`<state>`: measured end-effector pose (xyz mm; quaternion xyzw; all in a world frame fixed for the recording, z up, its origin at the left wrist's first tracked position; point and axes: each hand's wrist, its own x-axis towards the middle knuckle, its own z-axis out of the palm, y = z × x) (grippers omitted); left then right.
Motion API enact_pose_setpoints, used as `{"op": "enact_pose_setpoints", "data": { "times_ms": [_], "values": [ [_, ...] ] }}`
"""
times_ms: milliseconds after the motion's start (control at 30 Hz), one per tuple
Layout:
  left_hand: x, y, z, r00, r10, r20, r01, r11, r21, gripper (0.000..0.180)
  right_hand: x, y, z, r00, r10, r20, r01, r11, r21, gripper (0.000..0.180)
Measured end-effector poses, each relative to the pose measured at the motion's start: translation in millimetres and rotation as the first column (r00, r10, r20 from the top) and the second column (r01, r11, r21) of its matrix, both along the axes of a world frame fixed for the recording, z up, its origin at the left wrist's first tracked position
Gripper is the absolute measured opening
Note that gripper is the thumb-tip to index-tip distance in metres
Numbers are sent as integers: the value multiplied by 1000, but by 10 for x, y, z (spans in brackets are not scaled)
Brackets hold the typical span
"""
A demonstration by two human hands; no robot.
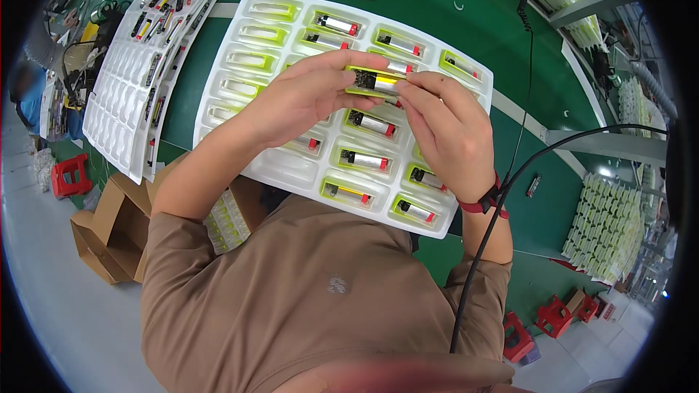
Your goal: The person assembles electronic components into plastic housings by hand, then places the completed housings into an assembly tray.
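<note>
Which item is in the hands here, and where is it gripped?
A filled yellow-green shell: the left hand holds its long edges; the right hand's fingertips meet its right end, exact grip unclear.

Open cardboard box and red stool to my left; more red stools, black cable to my right.

The green worktop is smooth and glossy, throwing back a white glare. The white moulded compartment tray looks like thin plastic with a soft sheen. The yellow-green oblong shells are smooth plastic; the silver cylinders shine like metal. The brown short-sleeved shirt is matt cloth, the brown open box matt cardboard.
</note>
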<state>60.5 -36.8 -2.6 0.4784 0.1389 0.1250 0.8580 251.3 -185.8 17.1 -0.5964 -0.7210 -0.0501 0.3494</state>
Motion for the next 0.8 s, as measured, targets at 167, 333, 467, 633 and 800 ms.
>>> {"op": "enact_pose_setpoints", "data": {
  "times_ms": [167, 333, 467, 633, 800],
  "values": [
    [33, -17, -18, 1000, 9, -16, -9, 999, -32, 46, -38, -14, -16, 1000, -5, 14, 5, 1000, 16, 30],
    [49, -4, -22, 1000, -1, -1, 1, 1000, -31, 47, -37, -28, -26, 999, -23, 49, 23, 1000, -8, 34],
    [85, -15, -41, 1000, 12, 2, -12, 999, -30, 46, -53, 11, -52, 997, -8, 79, 4, 999, 49, 33],
    [139, -60, -26, 992, 12, -127, 12, 982, 186, 40, -12, 18, -84, 997, 48, -56, -47, 999, 11, 29],
    [104, -101, -3, 999, 22, -42, -6, 941, 339, 34, 40, 78, -117, 794, -204, -572, 169, 979, -115, 29]
  ]
}}
